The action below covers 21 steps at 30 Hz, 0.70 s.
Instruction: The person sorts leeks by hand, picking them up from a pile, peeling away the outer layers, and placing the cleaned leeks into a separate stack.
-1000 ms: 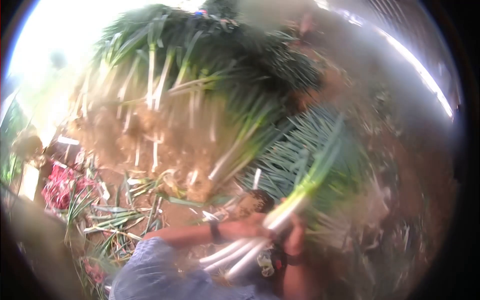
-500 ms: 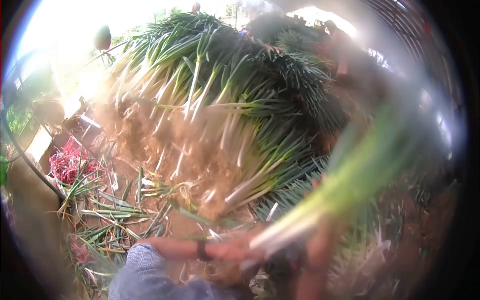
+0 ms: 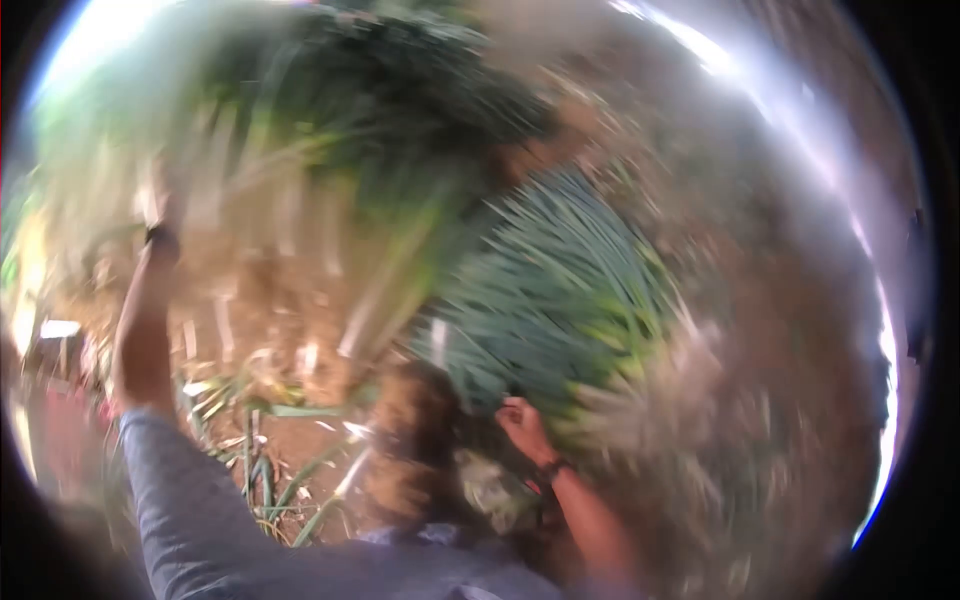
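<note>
My left hand, smeared by motion and with a dark band at the wrist, reaches out to the large heap of spring onions. Its fingers overlap the pale stalks in this view. My right hand is low in the middle, fingers curled, with a small dark bit showing at its fingertips; I cannot tell what that is. Just beyond it lies a second pile of spring onions, green leaves towards the left and pale root ends towards the right.
Cut leaves and scraps litter the brown soil in front of me. A blurred brown rounded shape stands between my arms. Reddish strands show at the left edge. Blurred brown ground stretches away on the right.
The bunch of spring onions held up in front of me is out of my hands. My left arm has swung out to the heap. The view has turned to the right and down.
</note>
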Each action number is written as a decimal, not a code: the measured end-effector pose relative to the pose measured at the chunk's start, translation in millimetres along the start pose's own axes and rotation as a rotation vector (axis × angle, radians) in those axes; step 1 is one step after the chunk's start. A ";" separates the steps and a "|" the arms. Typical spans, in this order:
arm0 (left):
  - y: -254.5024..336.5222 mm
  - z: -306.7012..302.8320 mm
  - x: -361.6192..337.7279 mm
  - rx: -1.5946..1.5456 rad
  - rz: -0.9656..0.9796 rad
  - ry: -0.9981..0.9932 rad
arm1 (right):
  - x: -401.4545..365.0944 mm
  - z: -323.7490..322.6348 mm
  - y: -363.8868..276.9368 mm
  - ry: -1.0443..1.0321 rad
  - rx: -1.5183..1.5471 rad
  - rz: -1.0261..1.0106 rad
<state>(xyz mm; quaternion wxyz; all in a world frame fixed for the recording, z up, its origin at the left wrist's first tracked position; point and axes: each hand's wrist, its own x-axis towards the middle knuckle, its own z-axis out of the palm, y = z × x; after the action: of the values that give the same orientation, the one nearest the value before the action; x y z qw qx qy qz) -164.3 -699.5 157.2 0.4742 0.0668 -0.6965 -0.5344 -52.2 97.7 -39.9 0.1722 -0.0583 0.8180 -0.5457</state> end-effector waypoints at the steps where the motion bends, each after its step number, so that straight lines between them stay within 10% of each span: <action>1: 14.1 44.6 -38.5 0.165 -0.113 -0.074 | -25.0 -12.5 36.1 -0.016 0.008 0.092; 3: 54.9 138.7 -121.3 0.527 -0.296 -0.285 | -61.5 -41.1 81.7 0.027 -0.077 0.258; 9: 188.3 324.3 -336.7 -0.473 -0.663 -0.639 | -90.2 -133.7 147.6 0.218 -0.133 0.415; 11: 246.0 380.5 -391.0 -0.623 -0.763 -0.776 | -91.5 -180.7 158.5 0.216 -0.632 0.348; 21: 246.3 454.7 -514.3 -0.530 -1.270 -0.987 | -15.2 -276.6 222.3 0.209 -1.019 0.132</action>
<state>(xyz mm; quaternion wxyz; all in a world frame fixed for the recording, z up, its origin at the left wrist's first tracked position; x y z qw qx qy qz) -116.8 22.1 62.6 -0.2746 0.0911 -0.5054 -0.8130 -112.9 431.8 -144.1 0.0733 -0.0281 0.9945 -0.0695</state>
